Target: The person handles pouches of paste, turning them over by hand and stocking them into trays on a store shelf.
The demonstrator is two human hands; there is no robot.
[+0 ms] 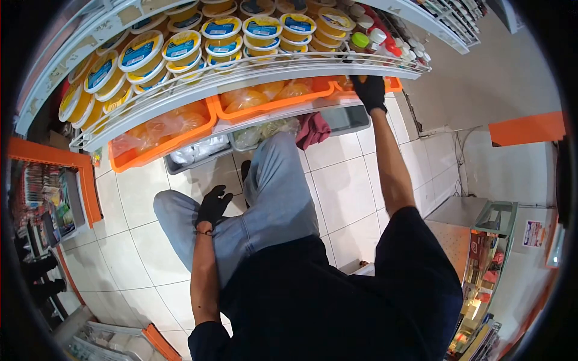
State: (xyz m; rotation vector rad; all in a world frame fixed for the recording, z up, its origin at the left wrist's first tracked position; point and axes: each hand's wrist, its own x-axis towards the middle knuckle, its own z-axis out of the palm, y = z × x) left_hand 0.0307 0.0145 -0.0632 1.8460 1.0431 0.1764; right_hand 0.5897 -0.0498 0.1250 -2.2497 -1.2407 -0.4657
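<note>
My left hand, in a black glove, rests at my bent knee with its fingers apart and nothing in it. My right hand, also gloved in black, reaches to the right end of the shelf's front edge, over the small orange bin. Its fingertips are partly hidden there, so I cannot make out what they touch. Above it on the shelf stand bottles, one with a green cap. Stacked tubs with blue and yellow lids fill the shelf left of the bottles.
Under the white wire-edged shelf are orange bins of bagged yellow goods. Lower grey bins hold bags and a maroon cloth. An orange-framed rack stands left, a glass case right.
</note>
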